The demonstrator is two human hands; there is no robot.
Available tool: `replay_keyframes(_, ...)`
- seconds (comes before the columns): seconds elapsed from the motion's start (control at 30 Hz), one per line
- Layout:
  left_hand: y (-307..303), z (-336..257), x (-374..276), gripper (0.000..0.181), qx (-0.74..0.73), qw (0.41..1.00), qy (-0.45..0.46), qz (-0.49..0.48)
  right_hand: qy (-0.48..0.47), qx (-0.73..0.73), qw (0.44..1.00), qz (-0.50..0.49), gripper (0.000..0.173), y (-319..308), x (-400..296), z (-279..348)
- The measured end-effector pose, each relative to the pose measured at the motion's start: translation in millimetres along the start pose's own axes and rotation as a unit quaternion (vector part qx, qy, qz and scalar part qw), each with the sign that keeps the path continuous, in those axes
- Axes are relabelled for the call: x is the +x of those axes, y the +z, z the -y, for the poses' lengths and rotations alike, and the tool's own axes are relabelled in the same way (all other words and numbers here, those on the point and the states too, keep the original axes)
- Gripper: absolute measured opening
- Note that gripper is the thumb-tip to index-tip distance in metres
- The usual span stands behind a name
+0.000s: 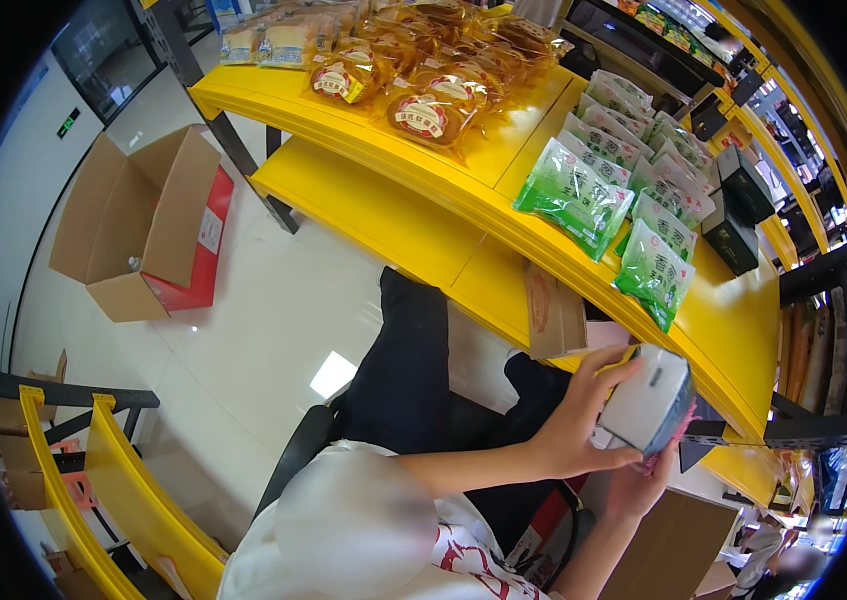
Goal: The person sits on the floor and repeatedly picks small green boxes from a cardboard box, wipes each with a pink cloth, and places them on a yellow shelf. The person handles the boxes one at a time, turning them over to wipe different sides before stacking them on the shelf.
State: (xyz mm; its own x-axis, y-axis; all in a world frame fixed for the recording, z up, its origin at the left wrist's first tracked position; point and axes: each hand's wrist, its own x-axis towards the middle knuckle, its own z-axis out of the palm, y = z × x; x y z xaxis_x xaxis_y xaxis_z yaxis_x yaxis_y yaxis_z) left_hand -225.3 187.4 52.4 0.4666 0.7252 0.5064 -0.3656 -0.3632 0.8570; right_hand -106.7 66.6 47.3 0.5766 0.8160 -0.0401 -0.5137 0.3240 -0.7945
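Note:
A small box, white on top with dark sides (647,397), is held at the front edge of a yellow metal shelf (423,195). My left hand (581,420) grips it from the left, fingers over the top edge and thumb below. My right hand (645,476) is under its lower right side, with something pink and fluffy, perhaps a cloth, between hand and box. The right fingers are mostly hidden. Beyond the box, green and white snack packets (581,195) stand in rows on the shelf. Two dark green boxes (731,229) lie to their right, one stacked above the other.
Packaged round cakes (423,116) fill the shelf's far left part. An open cardboard box (149,217) stands on the floor at left, and another carton (554,315) sits on the lower shelf. A brown carton (671,540) is at lower right. People are in the far lower right.

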Motion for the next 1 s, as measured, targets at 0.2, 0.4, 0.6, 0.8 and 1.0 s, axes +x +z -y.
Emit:
replay_keyframes(0.2, -17, -17, -1, 0.063, 0.038, 0.999, -0.014, 0.001, -0.132, -0.110, 0.972, -0.161, 0.048, 15, 0, 7)
replay_keyframes(0.4, -23, -34, 10, 0.060, 0.228, 0.963, 0.134, 0.046, -0.122, -0.148, 0.970, -0.147, 0.048, 23, -6, 5)
replay_keyframes(0.6, -27, -26, 20, 0.076, 0.276, 0.955, 0.068, 0.085, -0.133, -0.284, 0.942, -0.117, 0.055, 37, -7, 14)
replay_keyframes(0.8, -19, -6, 10, 0.072, -0.090, 0.976, -0.155, 0.126, -0.202, -0.152, 0.967, -0.013, 0.063, 49, 1, 6)
replay_keyframes(1.0, -8, -10, 7, 0.059, -0.442, 0.820, -0.357, 0.069, -0.333, -0.579, 0.742, 0.060, 0.055, 71, 13, -1)
